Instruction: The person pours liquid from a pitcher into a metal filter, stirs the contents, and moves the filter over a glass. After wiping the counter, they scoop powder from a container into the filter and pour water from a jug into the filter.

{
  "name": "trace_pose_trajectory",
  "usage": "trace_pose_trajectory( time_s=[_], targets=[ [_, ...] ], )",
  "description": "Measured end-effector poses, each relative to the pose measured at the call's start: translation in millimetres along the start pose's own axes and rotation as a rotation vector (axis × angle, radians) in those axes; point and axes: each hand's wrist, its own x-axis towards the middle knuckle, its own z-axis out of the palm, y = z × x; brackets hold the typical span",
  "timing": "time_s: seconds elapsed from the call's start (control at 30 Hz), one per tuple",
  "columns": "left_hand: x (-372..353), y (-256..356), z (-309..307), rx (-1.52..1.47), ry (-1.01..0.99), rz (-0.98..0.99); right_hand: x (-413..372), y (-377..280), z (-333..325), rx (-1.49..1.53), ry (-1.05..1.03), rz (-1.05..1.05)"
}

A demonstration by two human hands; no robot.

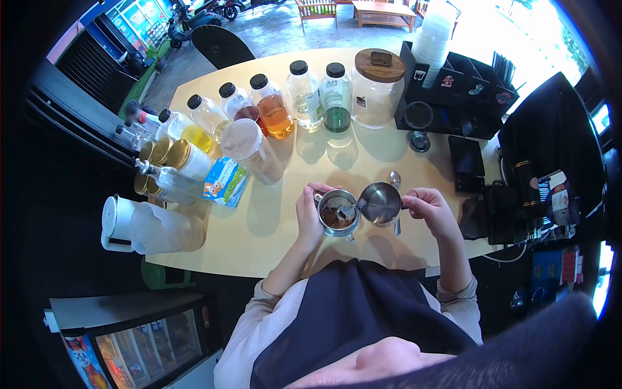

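My left hand [311, 214] is wrapped round the side of a round metal cup [339, 212], which holds brown, partly foamy contents. Between thumb and fingers, my right hand [424, 206] grips the handle of a second metal cup [381, 203]. That cup is tilted toward the first one, its lip close to the first cup's rim, and something greyish shows at the lip. A metal spoon [395, 178] lies on the table partly behind the tilted cup.
Capped bottles [275, 110] with coloured liquids line the table's [285, 249] far side, beside a wooden-lidded jar [377, 91]. A tissue pack [225, 181] and pitchers [165, 228] stand left. A black organiser [453, 97] and black devices [466, 165] are at right.
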Motion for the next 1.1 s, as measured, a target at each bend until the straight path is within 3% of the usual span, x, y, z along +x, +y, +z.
trace_pose_trajectory(
  time_s=[1.1],
  targets=[
    [1.2, -2.0, -3.3, 0.04, 0.007, -0.018, 5.5, -0.3, -5.9, 0.001, -0.037, 0.018]
  ],
)
